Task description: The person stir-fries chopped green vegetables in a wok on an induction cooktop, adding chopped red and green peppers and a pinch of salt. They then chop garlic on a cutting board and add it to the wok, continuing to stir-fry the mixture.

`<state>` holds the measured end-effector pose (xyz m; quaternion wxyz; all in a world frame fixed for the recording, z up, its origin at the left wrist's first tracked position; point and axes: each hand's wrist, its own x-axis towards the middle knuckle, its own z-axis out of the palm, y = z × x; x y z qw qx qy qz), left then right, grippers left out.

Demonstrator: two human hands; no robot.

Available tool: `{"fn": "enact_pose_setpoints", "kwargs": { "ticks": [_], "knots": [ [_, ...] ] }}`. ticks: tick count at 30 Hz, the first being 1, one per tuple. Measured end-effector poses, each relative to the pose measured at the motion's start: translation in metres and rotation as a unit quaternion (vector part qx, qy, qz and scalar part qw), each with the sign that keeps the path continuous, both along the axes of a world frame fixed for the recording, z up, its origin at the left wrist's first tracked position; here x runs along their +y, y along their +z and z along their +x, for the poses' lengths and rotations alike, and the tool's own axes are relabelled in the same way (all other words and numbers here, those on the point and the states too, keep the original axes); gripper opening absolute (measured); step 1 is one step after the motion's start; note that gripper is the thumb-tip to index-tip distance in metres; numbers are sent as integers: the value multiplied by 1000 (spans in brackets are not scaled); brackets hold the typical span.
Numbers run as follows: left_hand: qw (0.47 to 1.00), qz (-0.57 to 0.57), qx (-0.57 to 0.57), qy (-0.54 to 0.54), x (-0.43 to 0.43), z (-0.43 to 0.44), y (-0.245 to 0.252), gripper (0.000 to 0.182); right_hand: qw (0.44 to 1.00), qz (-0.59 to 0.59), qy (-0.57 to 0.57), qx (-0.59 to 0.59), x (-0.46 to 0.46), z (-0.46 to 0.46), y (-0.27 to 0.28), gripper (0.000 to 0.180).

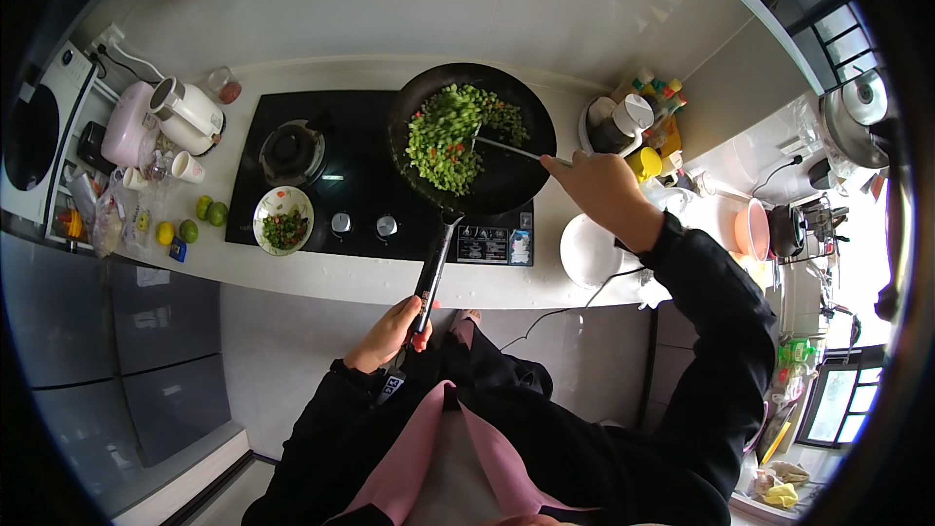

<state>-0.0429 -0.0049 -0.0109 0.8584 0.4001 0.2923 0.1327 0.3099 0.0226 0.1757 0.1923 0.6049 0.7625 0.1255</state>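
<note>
My left hand [386, 334] is wrapped around the black handle [433, 277] of a dark wok [526, 179]. The wok rests over the right side of a black glass gas hob [350, 175]. Chopped green vegetables with small red and orange bits [449, 139] lie in its left half, partly blurred. My right hand [600, 186] grips a thin metal utensil [515, 150] whose far end is in the vegetables; its head is hidden among them. A patterned bowl [256, 215] of chopped green and dark pieces [285, 229] sits on the hob's front left corner.
A bare burner [292, 152] is at the hob's left. Limes [218, 214], a white electric kettle [191, 117] and paper cups [188, 167] stand further left. On the right are a white bowl [589, 252], seasoning bottles [661, 98] and a black cable [612, 279] over the counter edge.
</note>
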Motion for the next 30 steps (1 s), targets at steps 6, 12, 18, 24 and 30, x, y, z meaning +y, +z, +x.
{"fn": "enact_pose_setpoints", "kwargs": {
  "ticks": [6, 12, 18, 24, 30],
  "knots": [
    [1000, -4, -1, 1, 0, 1, -1, 54, 993, -87, 0, 79, -28, 35, 47, 30],
    [1000, -17, 24, 7, -1, 2, 1, 54, 933, -76, -146, 321, -40, -8, -44, 28],
    [999, -14, 42, 17, -2, 3, 12, 46, 800, 63, -252, 541, -46, -5, -80, 29],
    [998, -23, 51, 11, -1, 2, 14, 45, 878, 9, -264, 399, -55, -5, -76, 33],
    [999, -16, 46, 12, -1, 3, 11, 44, 531, -114, -419, 727, -71, -7, -68, 28]
  ]
}}
